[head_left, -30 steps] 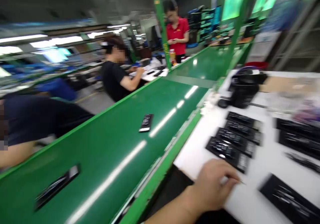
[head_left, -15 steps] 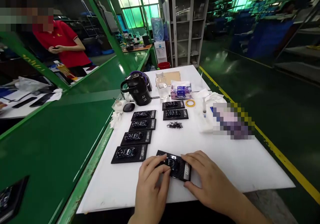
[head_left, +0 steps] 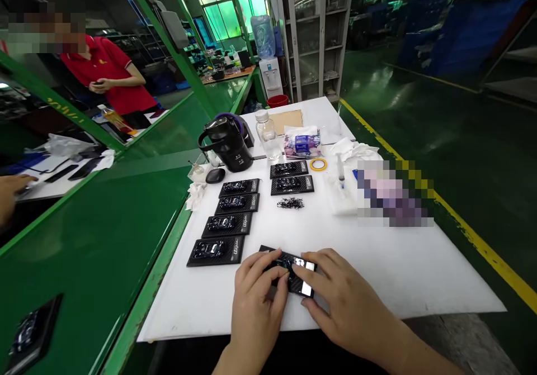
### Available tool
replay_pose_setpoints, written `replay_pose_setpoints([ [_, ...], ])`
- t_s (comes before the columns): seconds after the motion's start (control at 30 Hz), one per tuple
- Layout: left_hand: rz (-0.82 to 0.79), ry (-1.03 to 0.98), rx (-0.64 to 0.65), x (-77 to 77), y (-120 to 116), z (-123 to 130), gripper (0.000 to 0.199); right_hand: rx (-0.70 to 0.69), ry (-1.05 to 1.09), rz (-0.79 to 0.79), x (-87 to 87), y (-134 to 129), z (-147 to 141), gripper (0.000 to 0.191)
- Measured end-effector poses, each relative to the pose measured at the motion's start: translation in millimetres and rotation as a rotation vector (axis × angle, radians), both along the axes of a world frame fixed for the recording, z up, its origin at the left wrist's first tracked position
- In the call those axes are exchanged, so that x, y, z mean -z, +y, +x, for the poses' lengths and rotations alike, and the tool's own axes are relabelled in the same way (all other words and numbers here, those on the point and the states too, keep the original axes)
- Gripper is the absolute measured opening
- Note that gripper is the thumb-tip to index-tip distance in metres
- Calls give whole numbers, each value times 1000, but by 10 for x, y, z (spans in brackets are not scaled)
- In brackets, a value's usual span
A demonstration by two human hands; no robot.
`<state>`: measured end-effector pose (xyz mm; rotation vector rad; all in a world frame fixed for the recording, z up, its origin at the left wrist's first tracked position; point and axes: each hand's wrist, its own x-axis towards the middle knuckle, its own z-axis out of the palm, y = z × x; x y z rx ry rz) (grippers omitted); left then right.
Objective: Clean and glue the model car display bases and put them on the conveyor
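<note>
Left hand [head_left: 260, 291] pinched over the near black plate [head_left: 302, 290] on the bench [head_left: 335, 274]; right hand [head_left: 335, 288] gripping its edge. I see clear liquid in the capped bottle [head_left: 267, 134]. The black jug [head_left: 230, 143] stands beside it, contents hidden. White tissues show in the printed pack [head_left: 302, 143].

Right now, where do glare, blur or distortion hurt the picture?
Head view: glare whitens the end label of the black plate by the right hand, so no lettering reads; head view: light streaks the green conveyor at lower left; head view: coarse pixelation masks a patch over the white table, at right.
</note>
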<state>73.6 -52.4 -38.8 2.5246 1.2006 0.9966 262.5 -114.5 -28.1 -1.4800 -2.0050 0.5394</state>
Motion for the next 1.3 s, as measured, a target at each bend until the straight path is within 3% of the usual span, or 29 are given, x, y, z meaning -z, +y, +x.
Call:
replay_pose_setpoints([
  [0.2,-51,-2,-31,-8,14,12,14,6,-130,59,35,-5,-44,44],
  [0.4,-357,-127,-123,-79,76,26,6,-16,-256,114,86,-15,-67,44],
  [0.53,-458,-168,-149,-106,98,49,8,-19,-304,150,95,-13,-73,46],
  [1.0,-589,-187,-154,-117,182,18,17,-129,-381,138,-4,95,-16,47],
  [1.3,-574,-81,-122,-158,232,52,24,-164,-467,174,-21,112,-20,47],
])
